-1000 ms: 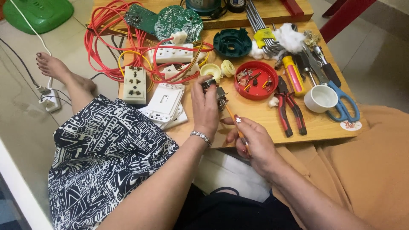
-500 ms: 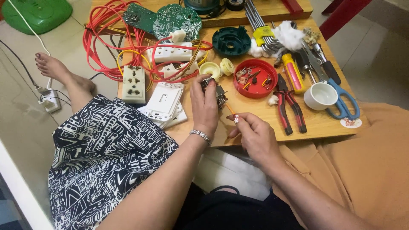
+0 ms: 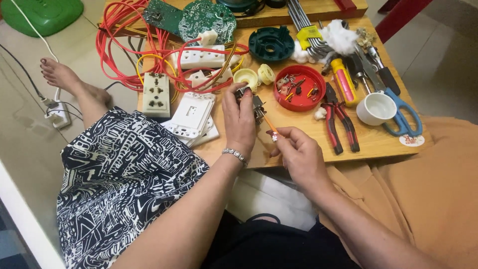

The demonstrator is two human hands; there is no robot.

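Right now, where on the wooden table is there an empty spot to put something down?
Bare wood shows on the table near its front edge, between the right hand and the red-handled pliers, and right of the pliers below the white cup. The left side is crowded with red wires and white socket plates.

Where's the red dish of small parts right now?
In the head view, the red dish sits on the wooden table, right of the left hand, between the yellow spools and the red-handled pliers.
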